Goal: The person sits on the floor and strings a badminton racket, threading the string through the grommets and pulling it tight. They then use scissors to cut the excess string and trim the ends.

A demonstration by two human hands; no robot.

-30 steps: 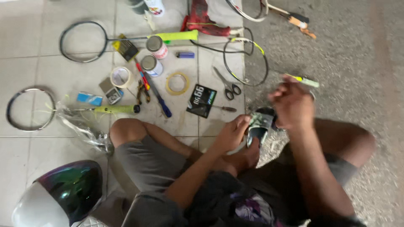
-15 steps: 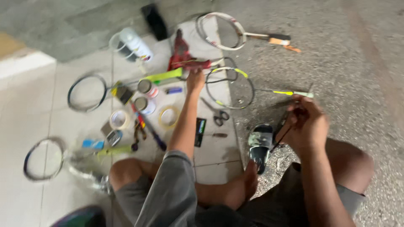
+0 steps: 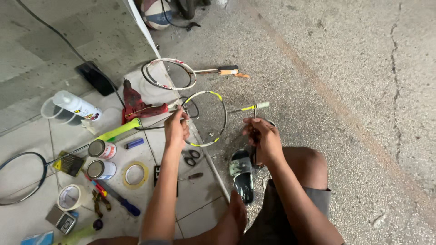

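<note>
Racket repair, gripping step: left hand clasps the unstrung yellow-black racket frame mid-frame; right hand pinches its thin shaft; next likely needs steadying.

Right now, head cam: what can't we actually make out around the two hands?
- Right hand: what its fingers pinch is too thin to identify.
- Left hand: its palm covers the spot it grips on the yellow-and-black racket frame.
- Dark racket: hoop cut off by the left edge.
- Ball: cropped by the top edge.
- Sandal: partly behind the right forearm.
</note>
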